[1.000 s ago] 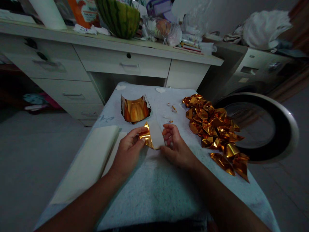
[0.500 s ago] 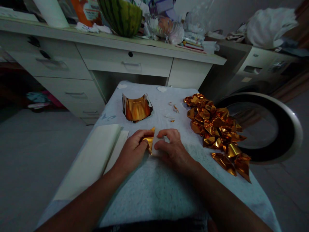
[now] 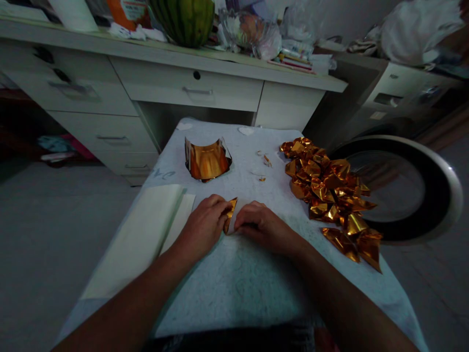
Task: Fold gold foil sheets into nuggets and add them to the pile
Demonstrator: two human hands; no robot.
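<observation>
Between my two hands is a small folded piece of gold foil paper (image 3: 230, 213), its shiny face toward the left and a paler strip along its right side. My left hand (image 3: 205, 220) grips its left part with fingers and thumb closed. My right hand (image 3: 264, 226) has its fingers curled in a pinch at the paler right edge; the fingertips are partly hidden. Beyond the hands stands a curved stack of gold foil sheets (image 3: 207, 161). To the right lies a heap of folded gold foil pieces (image 3: 322, 183).
Folded pale paper (image 3: 137, 234) lies left of my left arm on the cloth-covered table (image 3: 220, 303). Small foil scraps (image 3: 266, 160) lie past my right hand. Behind are a white desk (image 3: 161, 83) with half a watermelon (image 3: 183, 22) and a washing machine (image 3: 388, 102) with its door open.
My right hand's fingers, apart before, have closed and come to the foil paper's right edge. The foil in my left hand has tilted slightly. The view has shifted a little.
</observation>
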